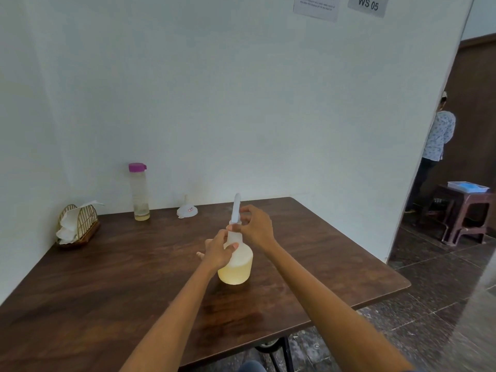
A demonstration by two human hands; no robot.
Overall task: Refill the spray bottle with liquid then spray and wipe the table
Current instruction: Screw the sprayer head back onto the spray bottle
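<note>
Spray bottle [236, 264] stands upright on the table [120, 277] at centre frame, its lower part holding yellowish liquid. Left hand [218, 251] grips its shoulder, fingers curled round it. Right hand [256, 226] pinches the spray head [236, 210] at the neck. At left stand a purple-capped bottle [139, 191], a funnel [187, 210] and a napkin holder [77, 224].

Head view — looking down, close over table [112, 277].
</note>
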